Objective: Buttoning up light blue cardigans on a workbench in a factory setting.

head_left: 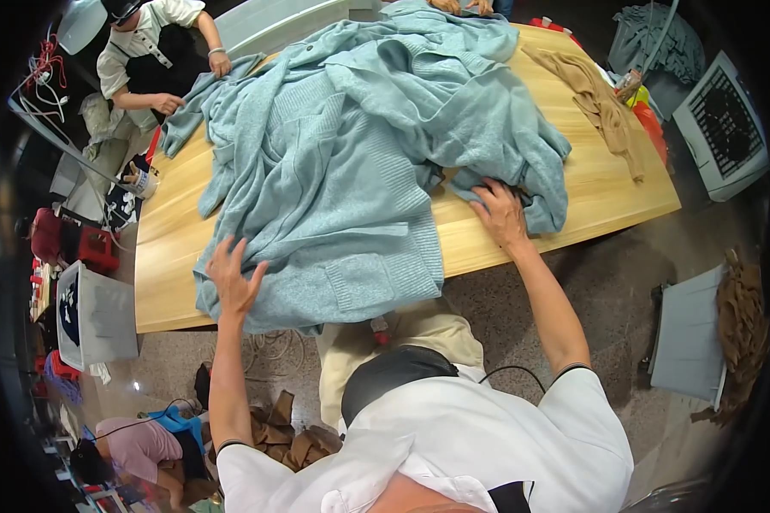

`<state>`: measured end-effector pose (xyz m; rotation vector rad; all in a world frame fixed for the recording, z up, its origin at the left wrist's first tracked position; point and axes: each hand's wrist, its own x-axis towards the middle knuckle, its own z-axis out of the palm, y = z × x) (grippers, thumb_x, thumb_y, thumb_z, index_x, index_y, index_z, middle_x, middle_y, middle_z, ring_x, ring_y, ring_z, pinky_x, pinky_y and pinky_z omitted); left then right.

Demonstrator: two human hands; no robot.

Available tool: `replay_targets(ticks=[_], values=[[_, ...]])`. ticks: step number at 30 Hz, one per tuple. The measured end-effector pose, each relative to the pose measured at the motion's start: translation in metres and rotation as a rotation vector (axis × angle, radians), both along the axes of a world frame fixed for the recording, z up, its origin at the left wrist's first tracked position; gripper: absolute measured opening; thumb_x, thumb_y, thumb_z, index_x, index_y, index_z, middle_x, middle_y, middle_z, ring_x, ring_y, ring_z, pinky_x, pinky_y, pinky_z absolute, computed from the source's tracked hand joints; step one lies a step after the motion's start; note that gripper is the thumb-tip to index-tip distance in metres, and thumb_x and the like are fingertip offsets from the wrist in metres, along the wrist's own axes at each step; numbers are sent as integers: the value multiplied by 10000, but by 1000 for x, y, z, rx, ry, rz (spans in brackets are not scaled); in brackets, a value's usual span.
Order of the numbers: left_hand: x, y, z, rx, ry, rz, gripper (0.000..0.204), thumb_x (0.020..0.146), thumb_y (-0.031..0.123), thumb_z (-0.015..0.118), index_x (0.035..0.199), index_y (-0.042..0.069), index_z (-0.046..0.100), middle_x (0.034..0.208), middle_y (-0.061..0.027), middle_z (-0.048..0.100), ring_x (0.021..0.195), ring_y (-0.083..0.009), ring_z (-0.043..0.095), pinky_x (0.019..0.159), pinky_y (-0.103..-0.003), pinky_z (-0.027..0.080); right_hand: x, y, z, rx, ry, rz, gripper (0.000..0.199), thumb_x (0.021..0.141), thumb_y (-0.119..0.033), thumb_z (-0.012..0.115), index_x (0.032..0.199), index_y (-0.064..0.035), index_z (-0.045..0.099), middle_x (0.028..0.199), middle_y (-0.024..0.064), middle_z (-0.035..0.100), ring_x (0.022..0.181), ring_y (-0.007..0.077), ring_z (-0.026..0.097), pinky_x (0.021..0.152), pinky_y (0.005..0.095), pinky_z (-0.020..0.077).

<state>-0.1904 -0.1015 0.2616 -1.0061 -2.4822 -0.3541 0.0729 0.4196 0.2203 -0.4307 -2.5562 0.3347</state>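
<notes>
Workroom table [169,265] with a teal knit heap [479,120] across it

Speckled floor [612,295] below; grey bin of brown knits [684,338] off to the right. A tan garment [592,96] lies limp at the table's right side. At upper left a co-worker [158,56] has both hands at an outlying end of the teal cloth; someone else's hands [460,5] show at the far edge.

Nearest the wearer: a pocketed knit [291,291], on the near left of the table, its lower edge overhanging. Its patch pocket [358,283] faces up, nearly flat.

Left hand [235,278]: fingers spread wide, over the knit's left end, nothing visibly gripped. Right hand [502,214]: fingers bent down at the bunched teal cloth on the right, well apart from the pocket. Cannot tell whether it pinches a fold or only presses.

Handling, in my judgement: cloth looks soft and likely to stretch, so flat palms and light pressure suit it better than tugging. Best to work the right-hand bunch loose layer by layer, with the left palm steadying the pocketed piece. Overhang could drag the knit off the table; worth drawing it inward.
</notes>
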Motion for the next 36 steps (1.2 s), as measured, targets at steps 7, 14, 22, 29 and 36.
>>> replay_targets(ticks=[7,14,22,29,36], values=[[-38,155,15,646,-673,-103,615,934,440,799,1318,-25,677,1228,-172,740,1123,-289,704,973,-390,529,-42,-12,-2,154,25,-49,362,899,-241,769,1217,-75,724,1275,174,666,1151,383,635,1010,519,478],[-26,218,28,923,-676,53,452,890,255,811,1177,-62,662,996,-170,723,863,-240,682,789,-367,535,-62,-52,20,-108,217,153,432,913,-179,763,1318,-68,661,1174,169,657,1055,379,654,897,521,516],[56,199,25,20,-28,-407,253,736,160,791,968,174,691,963,4,642,1007,-232,597,889,-423,359,-119,3,-11,-314,-119,34,396,993,-246,630,1353,-82,637,1307,260,635,1184,485,604,1015,527,500],[76,213,25,44,-5,-364,400,727,188,827,1112,169,720,1110,0,686,1222,-257,585,1028,-476,335,-101,18,-42,-163,-43,267,355,984,-243,587,1275,-51,654,1170,242,695,1068,441,664,949,502,537],[97,215,6,-87,-191,-492,800,835,442,827,1480,61,543,1429,-187,529,1300,-386,505,1112,-499,364,-31,-2,16,-93,11,268,453,929,-282,774,1301,-51,660,1324,190,624,1114,392,670,938,456,569]])
